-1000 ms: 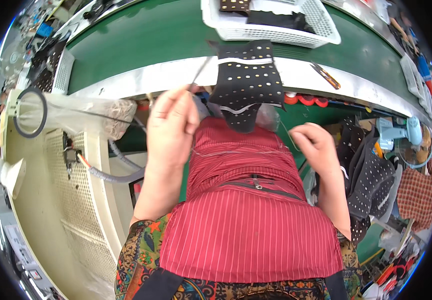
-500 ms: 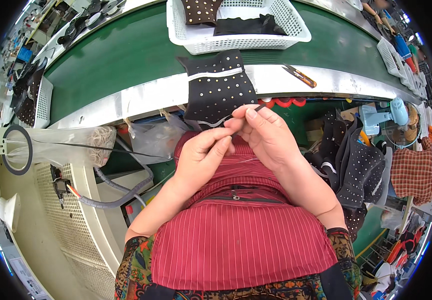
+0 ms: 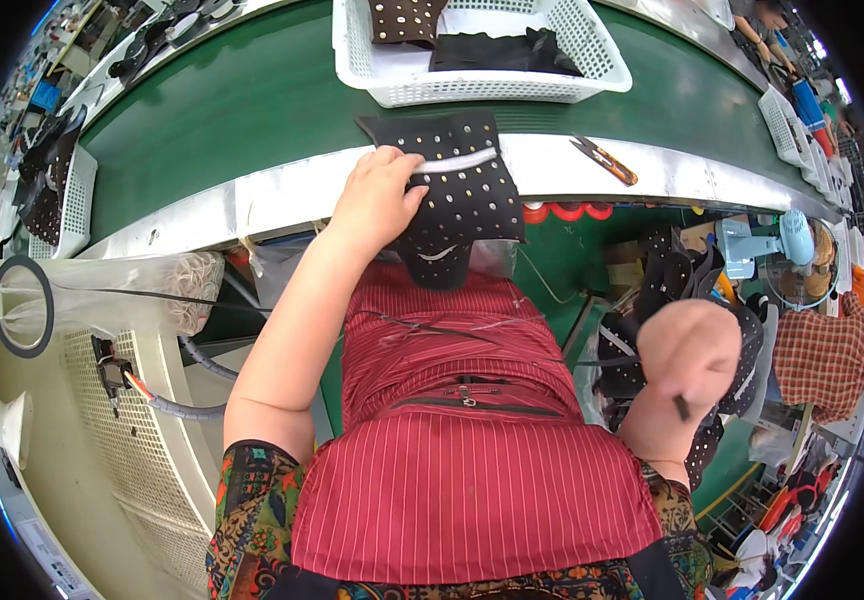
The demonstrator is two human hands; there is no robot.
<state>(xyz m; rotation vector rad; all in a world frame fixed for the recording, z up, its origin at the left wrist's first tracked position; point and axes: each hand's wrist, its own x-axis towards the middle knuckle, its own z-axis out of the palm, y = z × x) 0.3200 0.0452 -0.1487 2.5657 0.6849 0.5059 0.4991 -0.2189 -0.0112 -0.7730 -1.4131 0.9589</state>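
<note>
Partly over the metal edge of the green-topped table lies a black studded shoe-upper piece (image 3: 472, 205) with a white strip across it; its lower part hangs down over my apron. My left hand (image 3: 380, 198) grips its left side, fingers on top and thumb near the white strip. Off to the right, in front of hanging studded pieces, my right hand (image 3: 690, 350) is closed and smeared by motion. A short dark end of a narrow strip (image 3: 682, 407) sticks out of it. A thin dark cord (image 3: 432, 328) crosses the apron towards that side.
A white basket (image 3: 492, 93) with studded and black pieces stands on the green surface. Thread snips (image 3: 604, 160) lie on the metal edge. Studded pieces (image 3: 642, 335) hang at right by a blue fan (image 3: 795, 238). At left is a ring-mouthed clear bag (image 3: 132, 290).
My hands have parted from their pinch above the apron. The left has moved up onto the studded piece, which has shifted slightly; the right has swung to the right and down.
</note>
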